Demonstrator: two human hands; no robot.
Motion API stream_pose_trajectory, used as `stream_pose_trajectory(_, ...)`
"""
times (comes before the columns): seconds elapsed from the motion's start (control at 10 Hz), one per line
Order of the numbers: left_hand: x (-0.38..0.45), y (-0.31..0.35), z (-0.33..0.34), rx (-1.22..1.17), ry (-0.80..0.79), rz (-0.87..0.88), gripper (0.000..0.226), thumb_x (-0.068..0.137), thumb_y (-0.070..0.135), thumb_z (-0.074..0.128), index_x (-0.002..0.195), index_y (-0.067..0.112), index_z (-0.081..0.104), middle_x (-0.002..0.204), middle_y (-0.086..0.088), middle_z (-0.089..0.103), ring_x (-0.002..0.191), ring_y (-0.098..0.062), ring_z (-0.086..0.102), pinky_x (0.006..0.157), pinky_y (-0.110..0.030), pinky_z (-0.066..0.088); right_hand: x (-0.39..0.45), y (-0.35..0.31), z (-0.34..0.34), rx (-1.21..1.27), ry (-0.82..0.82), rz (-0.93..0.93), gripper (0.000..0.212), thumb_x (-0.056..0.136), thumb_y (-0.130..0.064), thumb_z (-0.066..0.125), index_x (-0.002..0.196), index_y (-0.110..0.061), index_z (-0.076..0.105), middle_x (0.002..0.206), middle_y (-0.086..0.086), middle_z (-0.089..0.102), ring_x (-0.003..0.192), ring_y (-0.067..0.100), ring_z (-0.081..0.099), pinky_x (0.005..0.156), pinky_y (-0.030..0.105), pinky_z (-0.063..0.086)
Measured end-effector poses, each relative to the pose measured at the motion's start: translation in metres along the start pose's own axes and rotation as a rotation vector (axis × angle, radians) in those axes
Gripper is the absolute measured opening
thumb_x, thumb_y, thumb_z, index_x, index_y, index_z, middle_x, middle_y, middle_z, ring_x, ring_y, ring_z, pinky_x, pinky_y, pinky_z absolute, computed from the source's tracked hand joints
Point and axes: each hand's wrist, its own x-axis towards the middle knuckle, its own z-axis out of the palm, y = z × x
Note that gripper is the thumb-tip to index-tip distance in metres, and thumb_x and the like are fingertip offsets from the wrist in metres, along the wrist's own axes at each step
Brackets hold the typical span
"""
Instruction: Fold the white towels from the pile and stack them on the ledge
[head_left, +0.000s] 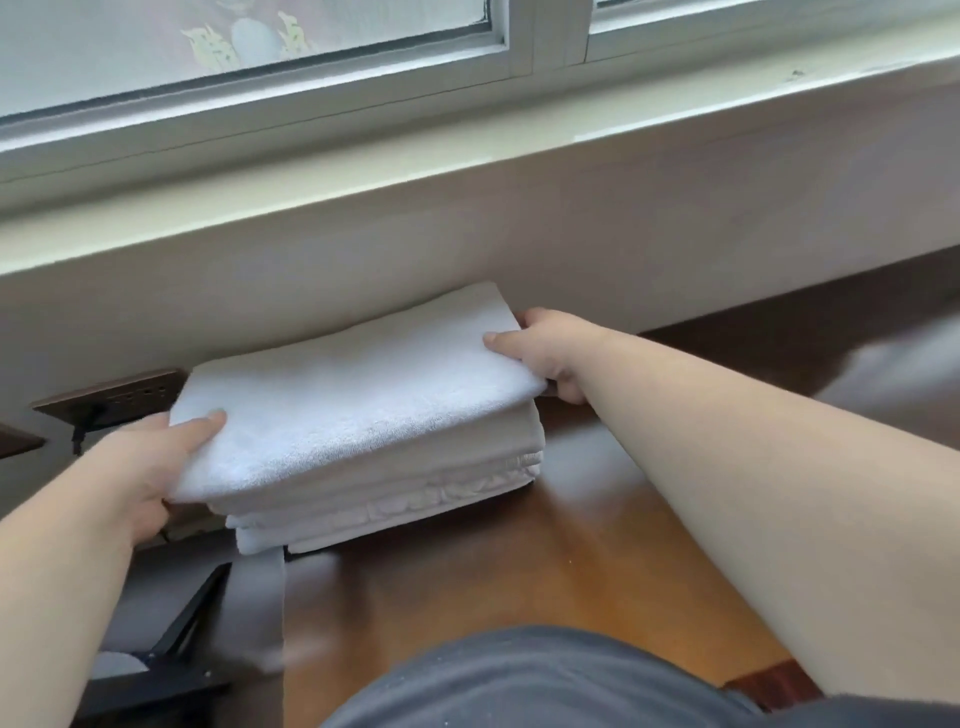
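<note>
A folded white towel (343, 395) lies on top of a stack of folded white towels (395, 499) on the brown wooden ledge (597, 545), against the wall below the window sill. My left hand (150, 462) grips the top towel's near left corner, thumb on top and fingers underneath. My right hand (545, 348) grips its far right corner the same way. The lower towels show hemmed edges facing me.
A pale window sill (467, 171) and window frame run above the wall. A dark wall socket plate (111, 400) sits left of the stack. A blurred white cloth (893, 364) lies far right on the ledge. A black frame (176, 639) stands below at the left.
</note>
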Motion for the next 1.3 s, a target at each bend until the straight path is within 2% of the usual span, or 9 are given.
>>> stream_pose_trajectory(0.1, 0.013, 0.005, -0.005, 0.177, 0.014, 0.031, 0.036, 0.094, 0.027, 0.064, 0.126, 0.012, 0.055, 0.12, -0.014, 0.065, 0.106, -0.035, 0.063, 0.101, -0.05, 0.045, -0.002, 0.005, 0.001, -0.029, -0.008, -0.005, 0.036, 0.093, -0.029, 0.067, 0.126, -0.019, 0.056, 0.115, 0.006, 0.069, 0.1, 0.026, 0.069, 0.084, 0.041, 0.06)
stream_pose_trajectory(0.3, 0.011, -0.007, 0.008, 0.501, 0.153, 0.078, 0.059, 0.093, 0.026, 0.066, 0.143, 0.008, 0.041, 0.134, -0.023, 0.054, 0.102, -0.042, 0.057, 0.092, -0.045, 0.046, -0.021, 0.001, -0.002, -0.322, 0.022, -0.037, 0.052, 0.093, -0.043, 0.061, 0.136, -0.019, 0.046, 0.122, 0.004, 0.061, 0.102, 0.027, 0.065, 0.079, 0.038, 0.058)
stream_pose_trajectory(0.4, -0.002, 0.004, 0.013, 0.86, 0.44, 0.374, 0.081, 0.083, 0.034, 0.072, 0.149, 0.02, 0.027, 0.142, -0.021, 0.046, 0.124, -0.047, 0.047, 0.102, -0.057, 0.042, -0.028, -0.009, -0.003, -0.614, 0.282, -0.253, 0.064, 0.095, -0.048, 0.053, 0.149, -0.019, 0.033, 0.144, 0.01, 0.043, 0.126, 0.034, 0.049, 0.098, 0.039, 0.044)
stream_pose_trajectory(0.5, -0.029, 0.008, 0.047, 1.019, 0.298, 0.919, 0.058, 0.089, 0.023, 0.063, 0.144, 0.02, 0.045, 0.143, -0.013, 0.05, 0.13, -0.035, 0.045, 0.109, -0.048, 0.035, -0.038, -0.023, 0.02, -0.761, 0.295, -0.611, 0.055, 0.1, -0.042, 0.045, 0.152, -0.027, 0.033, 0.152, 0.007, 0.036, 0.139, 0.031, 0.033, 0.113, 0.045, 0.032)
stream_pose_trajectory(0.6, -0.031, 0.005, 0.082, 1.068, 0.084, 0.822, 0.056, 0.098, 0.042, 0.044, 0.151, 0.027, 0.034, 0.158, -0.008, 0.031, 0.145, -0.027, 0.025, 0.117, -0.045, 0.019, -0.034, -0.018, 0.055, -1.071, 0.135, -0.632, 0.063, 0.098, -0.053, 0.041, 0.155, -0.034, 0.024, 0.163, 0.008, 0.017, 0.15, 0.031, 0.012, 0.12, 0.05, 0.015)
stream_pose_trajectory(0.7, -0.013, -0.012, 0.086, 1.203, 0.053, 0.569, 0.067, 0.093, 0.062, 0.023, 0.154, 0.037, 0.012, 0.163, -0.003, 0.013, 0.149, -0.026, 0.008, 0.118, -0.053, 0.009, -0.024, 0.005, 0.067, -1.172, 0.048, -0.443, 0.079, 0.09, -0.072, 0.032, 0.157, -0.038, 0.009, 0.167, 0.007, -0.008, 0.152, 0.031, -0.013, 0.121, 0.055, -0.002)
stream_pose_trajectory(0.8, -0.016, -0.021, 0.085, 1.243, 0.031, 0.563, 0.069, 0.091, 0.068, 0.017, 0.154, 0.042, 0.004, 0.165, -0.002, 0.003, 0.15, -0.03, 0.0, 0.118, -0.057, 0.004, -0.023, 0.02, 0.066, -1.209, 0.087, -0.425, 0.085, 0.086, -0.08, 0.025, 0.157, -0.04, 0.003, 0.166, 0.007, -0.016, 0.15, 0.033, -0.02, 0.12, 0.057, -0.005)
stream_pose_trajectory(1.0, -0.032, -0.032, 0.079, 1.262, 0.078, 0.486, 0.078, 0.082, 0.082, 0.011, 0.151, 0.05, -0.005, 0.165, -0.004, -0.005, 0.149, -0.036, -0.007, 0.117, -0.059, 0.001, -0.03, 0.025, 0.063, -1.198, 0.088, -0.359, 0.093, 0.081, -0.086, 0.024, 0.156, -0.04, -0.004, 0.166, 0.004, -0.018, 0.15, 0.031, -0.022, 0.121, 0.057, 0.001)
stream_pose_trajectory(1.3, -0.05, -0.025, 0.062, 1.165, 0.081, 0.585, 0.077, 0.089, 0.074, 0.022, 0.155, 0.036, 0.008, 0.165, -0.006, 0.006, 0.151, -0.026, 0.0, 0.121, -0.05, 0.003, -0.056, 0.006, 0.047, -1.2, 0.107, -0.428, 0.085, 0.087, -0.08, 0.028, 0.158, -0.036, 0.01, 0.167, 0.003, -0.003, 0.153, 0.027, -0.009, 0.122, 0.055, 0.003)
